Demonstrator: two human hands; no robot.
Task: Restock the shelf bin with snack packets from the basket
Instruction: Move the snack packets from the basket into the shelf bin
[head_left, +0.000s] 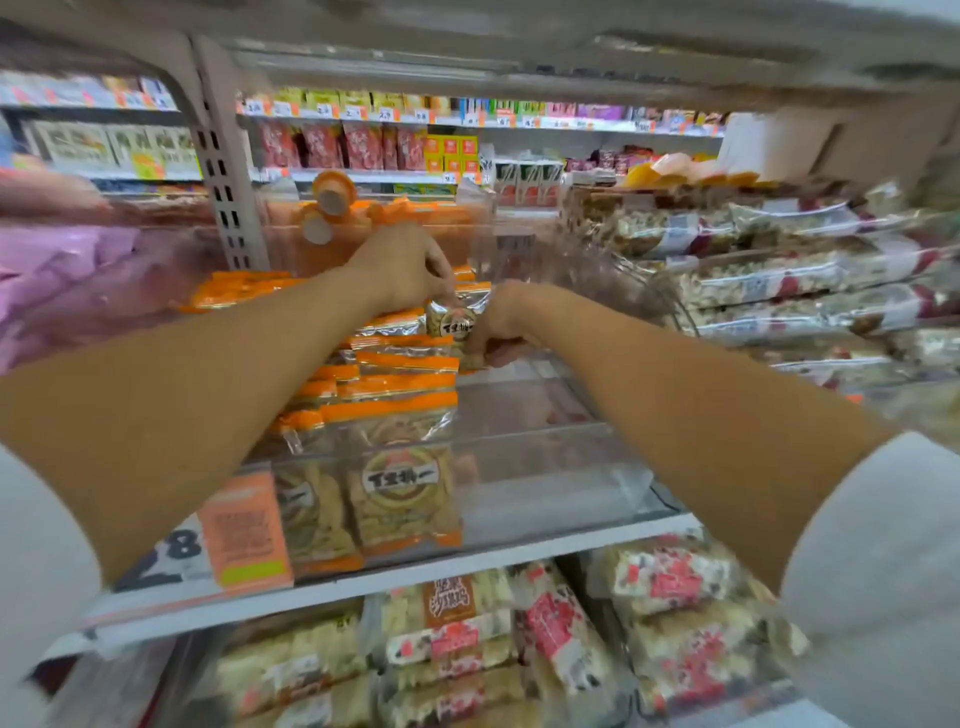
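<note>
- Head view: left hand (410, 270) pinches the packet (457, 323) up top, right hand (498, 328) curls under it.
- Released crooked, it could topple off the row (395, 384) below the grip.

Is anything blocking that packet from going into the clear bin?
Nothing visible. The left hand and right hand hold the packet over the clear bin, whose right half lies bare beside the orange-topped row.

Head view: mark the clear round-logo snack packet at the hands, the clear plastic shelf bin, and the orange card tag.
clear round-logo snack packet (457, 323), head view, round logo.
clear plastic shelf bin (561, 467), head view, bare front wall.
orange card tag (244, 530), head view, middle of face.
</note>
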